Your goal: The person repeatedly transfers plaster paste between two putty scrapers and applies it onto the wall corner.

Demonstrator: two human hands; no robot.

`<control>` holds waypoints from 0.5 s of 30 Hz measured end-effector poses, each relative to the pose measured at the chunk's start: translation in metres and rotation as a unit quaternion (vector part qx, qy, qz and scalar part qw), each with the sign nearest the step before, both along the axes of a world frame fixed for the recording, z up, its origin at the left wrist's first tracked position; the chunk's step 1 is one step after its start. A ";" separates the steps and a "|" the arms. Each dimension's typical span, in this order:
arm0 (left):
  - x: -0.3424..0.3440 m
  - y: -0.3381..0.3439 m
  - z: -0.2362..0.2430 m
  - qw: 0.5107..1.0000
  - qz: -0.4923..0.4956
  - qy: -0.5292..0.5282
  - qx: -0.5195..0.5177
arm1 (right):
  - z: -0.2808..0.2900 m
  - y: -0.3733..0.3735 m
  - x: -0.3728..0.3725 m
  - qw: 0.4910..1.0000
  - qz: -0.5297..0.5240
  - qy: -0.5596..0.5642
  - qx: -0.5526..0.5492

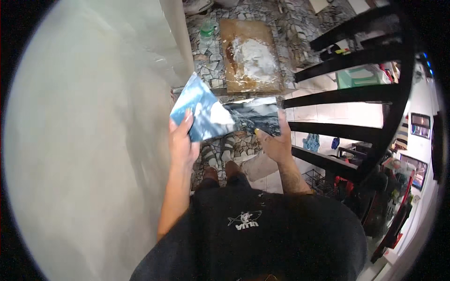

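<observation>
Both my hands hold glossy printed pictures up in front of me. My left hand (pixel 183 136) grips the lower left edge of a blue and white picture sheet (pixel 201 119), which is tilted with one corner pointing up. My right hand (pixel 275 143) pinches the right end of a dark grey and white picture sheet (pixel 258 114), with the thumb on its front. The two sheets meet or overlap near a white patch in the middle; whether they are joined I cannot tell. Beyond them a brown board (pixel 229 79) lies flat, smeared with white powder or paste (pixel 255 58).
A clear bottle with a green part (pixel 206 31) is left of the board on the stone-mosaic step. A pale wall (pixel 103 131) fills the left. Black railing bars (pixel 337 102) run along the right, with a lower room and a green tub (pixel 358 77) beyond. My sandalled feet (pixel 227 150) stand below.
</observation>
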State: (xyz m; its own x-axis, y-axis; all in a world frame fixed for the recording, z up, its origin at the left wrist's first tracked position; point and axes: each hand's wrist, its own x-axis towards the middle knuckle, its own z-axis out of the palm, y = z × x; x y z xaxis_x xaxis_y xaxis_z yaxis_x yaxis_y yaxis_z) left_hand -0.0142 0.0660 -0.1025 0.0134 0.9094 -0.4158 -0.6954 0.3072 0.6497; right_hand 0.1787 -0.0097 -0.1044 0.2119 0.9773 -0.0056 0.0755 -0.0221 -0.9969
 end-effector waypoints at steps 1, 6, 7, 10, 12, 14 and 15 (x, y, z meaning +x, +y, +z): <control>0.004 -0.015 0.015 0.999 -0.013 -0.024 0.030 | 0.030 -0.017 0.002 0.999 0.030 0.017 0.022; 0.044 -0.070 0.092 0.996 -0.063 -0.020 0.058 | 0.119 -0.069 0.014 0.968 0.074 -0.116 0.209; 0.050 -0.077 0.098 0.995 -0.079 -0.034 0.057 | 0.121 -0.078 0.022 0.967 0.080 -0.124 0.206; 0.066 -0.093 0.125 0.992 -0.104 -0.030 0.065 | 0.137 -0.091 0.042 0.938 0.102 -0.225 0.243; 0.072 -0.094 0.144 0.992 -0.109 -0.037 0.050 | 0.125 -0.095 0.055 0.939 0.106 -0.241 0.219; 0.084 -0.095 0.165 0.994 -0.091 -0.018 0.050 | 0.103 -0.094 0.072 0.924 0.220 -0.312 0.012; 0.094 -0.095 0.175 0.993 -0.092 -0.022 0.068 | 0.047 -0.094 0.094 0.930 0.207 -0.304 0.013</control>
State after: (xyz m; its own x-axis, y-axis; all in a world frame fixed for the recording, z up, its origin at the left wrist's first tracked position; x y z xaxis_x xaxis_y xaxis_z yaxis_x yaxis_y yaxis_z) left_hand 0.0794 -0.0290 0.0726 0.1999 0.9374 -0.2853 -0.6648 0.3436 0.6633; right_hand 0.2728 -0.1033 -0.0575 -0.2269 0.9738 0.0163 0.6215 0.1576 -0.7674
